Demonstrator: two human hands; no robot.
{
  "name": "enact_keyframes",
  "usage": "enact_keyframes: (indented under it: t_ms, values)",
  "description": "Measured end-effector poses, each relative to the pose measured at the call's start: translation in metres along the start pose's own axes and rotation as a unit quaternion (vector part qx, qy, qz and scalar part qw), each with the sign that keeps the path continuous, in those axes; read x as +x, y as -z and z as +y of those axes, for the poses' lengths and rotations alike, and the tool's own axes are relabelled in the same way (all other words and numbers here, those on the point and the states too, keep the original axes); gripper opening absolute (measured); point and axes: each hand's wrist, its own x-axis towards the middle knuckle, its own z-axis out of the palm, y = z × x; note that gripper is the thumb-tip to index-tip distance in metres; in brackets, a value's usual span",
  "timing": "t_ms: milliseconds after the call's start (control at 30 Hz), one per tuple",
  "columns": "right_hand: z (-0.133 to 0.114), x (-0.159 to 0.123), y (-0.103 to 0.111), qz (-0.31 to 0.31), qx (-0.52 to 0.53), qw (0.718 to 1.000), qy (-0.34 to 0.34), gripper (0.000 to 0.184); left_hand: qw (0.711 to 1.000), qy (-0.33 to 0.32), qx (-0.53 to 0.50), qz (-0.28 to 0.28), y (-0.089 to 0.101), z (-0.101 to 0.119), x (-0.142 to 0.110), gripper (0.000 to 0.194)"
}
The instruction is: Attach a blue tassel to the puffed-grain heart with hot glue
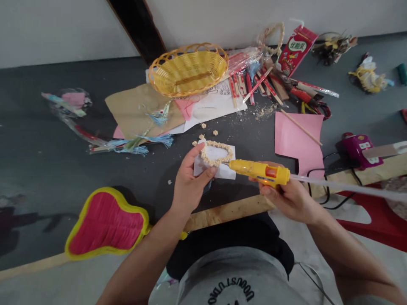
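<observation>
Your right grip (pixel 291 197) is wrapped around a yellow plastic glue gun (pixel 249 168), just right of the centre of the frame, its metal nozzle at the lower edge of an oval ring of small beige beads (pixel 212 162). Your left grip (pixel 190 183) pinches a white paper card (pixel 229 173) by its left side, with the ring lying on it at the centre of the frame. Just above the card, small beige bead flowers (pixel 215 132) sit on the dark grey bench (pixel 159 173); a yellow wicker basket (pixel 162 89) stands at upper centre.
</observation>
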Motion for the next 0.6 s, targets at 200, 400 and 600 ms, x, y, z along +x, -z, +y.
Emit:
enact_keyframes:
  t_ms: [200,400,600]
  values:
    - [-0.005,-0.001,-0.027,0.069,-0.142,0.981,0.111,0.053,0.999,0.011,-0.025,0.023,-0.003,0.006,0.000,0.063]
    - [-0.013,0.000,-0.034,0.089,-0.148,0.974,0.149,0.054,0.999,-0.014,-0.039,0.019,-0.002,0.006,0.000,0.063]
    - [-0.014,0.000,-0.022,0.042,0.018,0.999,-0.005,0.023,0.994,-0.077,0.068,0.028,0.002,0.009,-0.007,0.061]
